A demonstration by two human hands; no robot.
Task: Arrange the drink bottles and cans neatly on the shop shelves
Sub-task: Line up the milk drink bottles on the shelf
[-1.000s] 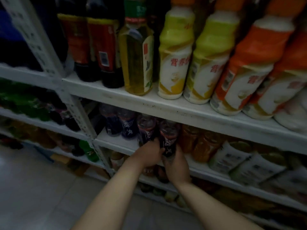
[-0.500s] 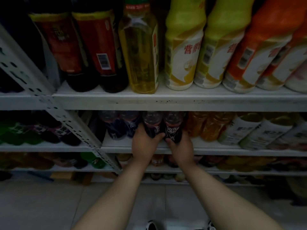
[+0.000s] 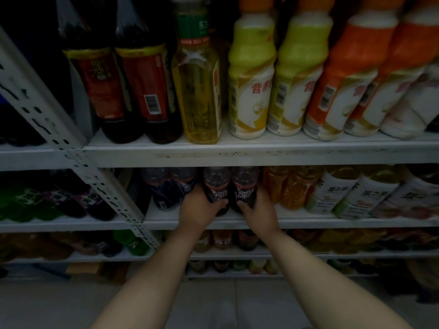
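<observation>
Left dark bottle (image 3: 216, 186), right dark bottle (image 3: 244, 186): upright, touching, at front of middle shelf (image 3: 332, 222). Left grip (image 3: 198, 210) clasps left dark bottle; right grip (image 3: 260, 213) clasps right dark bottle. Orange bottles (image 3: 292, 188) just beside.

Single head-worn wide-angle cam, facing forward and slightly down, square-on and close to the white metal shelf unit (image 3: 261, 154). That shelf edge runs level just above frame centre. The row of tall yellow-green and orange plastic bottles (image 3: 251, 79) fills the top, caps cropped. Forearms enter from the bottom edge. Left hand (image 3: 198, 208) on left dark plastic bottle (image 3: 217, 186) and right hand (image 3: 259, 211) on right dark plastic bottle (image 3: 245, 186) sit near centre. Grey tiled floor (image 3: 47, 305) along the bottom. Perforated white upright post (image 3: 47, 119) runs diagonally at left.
</observation>
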